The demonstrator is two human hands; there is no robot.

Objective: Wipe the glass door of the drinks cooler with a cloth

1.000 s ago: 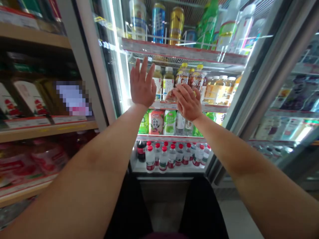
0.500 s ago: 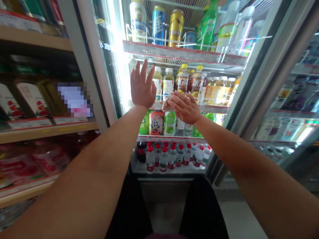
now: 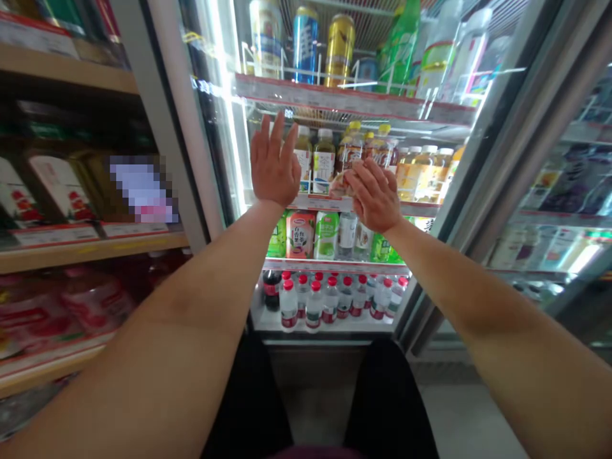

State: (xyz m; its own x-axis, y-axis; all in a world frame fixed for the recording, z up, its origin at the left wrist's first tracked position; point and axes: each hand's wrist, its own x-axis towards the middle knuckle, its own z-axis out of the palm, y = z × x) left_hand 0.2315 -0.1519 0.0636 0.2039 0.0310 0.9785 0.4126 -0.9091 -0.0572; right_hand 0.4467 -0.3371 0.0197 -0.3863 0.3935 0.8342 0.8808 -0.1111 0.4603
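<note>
My left hand (image 3: pixel 275 169) is spread against the glass door of a lit drinks fridge, fingers apart and pointing up, holding nothing. To its right, my right hand (image 3: pixel 377 197) presses a crumpled pale beige cloth (image 3: pixel 340 185) to the glass, and its palm side is hidden. Behind the glass at hand height stand white-labelled tea bottles (image 3: pixel 324 162), yellow-capped brown bottles (image 3: pixel 354 143) and orange drink bottles (image 3: pixel 423 175). A red carton-like bottle (image 3: pixel 300 236) and a green one (image 3: pixel 326 236) are on the shelf below.
A metal door handle (image 3: pixel 471 252) runs down the right side. Red-capped water bottles (image 3: pixel 313 306) fill the bottom shelf, and cans (image 3: pixel 339 48) stand on the upper one. On the left is a wooden shelf (image 3: pixel 95 250) with oil bottles. My black-clothed knees (image 3: pixel 387 395) are close to the fridge base.
My right hand and the cloth have slid right and slightly up across the glass. My left hand has stayed in place.
</note>
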